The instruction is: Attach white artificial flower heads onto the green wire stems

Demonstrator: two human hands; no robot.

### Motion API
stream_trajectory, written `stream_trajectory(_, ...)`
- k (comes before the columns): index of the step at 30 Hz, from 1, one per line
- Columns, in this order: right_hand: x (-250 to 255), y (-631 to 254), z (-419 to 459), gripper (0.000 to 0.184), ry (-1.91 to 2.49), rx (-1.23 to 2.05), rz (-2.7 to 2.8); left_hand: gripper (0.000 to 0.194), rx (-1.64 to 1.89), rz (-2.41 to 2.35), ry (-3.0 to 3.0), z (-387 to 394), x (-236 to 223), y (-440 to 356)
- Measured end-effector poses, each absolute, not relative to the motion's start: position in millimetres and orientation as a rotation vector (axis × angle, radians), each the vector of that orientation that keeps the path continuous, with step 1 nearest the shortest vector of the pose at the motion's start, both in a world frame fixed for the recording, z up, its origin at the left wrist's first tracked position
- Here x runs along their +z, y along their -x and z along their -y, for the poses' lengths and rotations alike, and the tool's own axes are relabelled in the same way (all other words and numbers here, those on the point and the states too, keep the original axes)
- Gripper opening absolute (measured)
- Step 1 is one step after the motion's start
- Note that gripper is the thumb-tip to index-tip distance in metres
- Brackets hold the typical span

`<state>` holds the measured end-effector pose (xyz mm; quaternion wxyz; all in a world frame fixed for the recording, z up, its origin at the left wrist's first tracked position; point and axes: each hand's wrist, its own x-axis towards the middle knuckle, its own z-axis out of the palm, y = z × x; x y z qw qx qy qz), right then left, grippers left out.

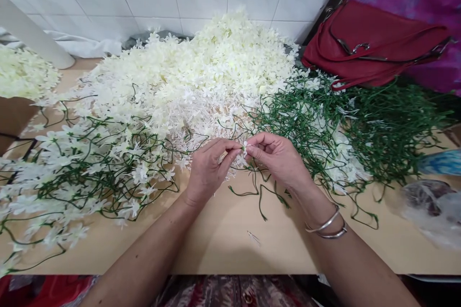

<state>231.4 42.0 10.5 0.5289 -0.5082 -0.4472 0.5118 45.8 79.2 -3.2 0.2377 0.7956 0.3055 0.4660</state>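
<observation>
Near the middle of the table, both of my hands meet at fingertip height over the work. My left hand (211,168) is closed in a pinch on a thin green stem at its tip. Opposite it, my right hand (279,158) pinches a small white artificial flower (245,148), whose petals show between the two sets of fingertips. Stem and flower touch there; my fingers hide how far they are joined. Below the hands, several green artificial stems (261,194) trail on the table.
A large heap of cream flowers (201,57) lies against the tiled wall. Left are flowers on green stems (97,168); right is a heap of green stems (389,124). A red handbag (374,41), a clear plastic bag (432,206) and thin pale pieces (254,237) are also present.
</observation>
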Motion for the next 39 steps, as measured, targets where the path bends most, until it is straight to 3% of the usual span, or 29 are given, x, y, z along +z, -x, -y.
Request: stream_trajectory(39,-0.1,-234.5,-47.0,0.035,1.188,1.299,1.036,0.012,1.15,-0.884,-1.83,-81.4,-12.4,-48.1)
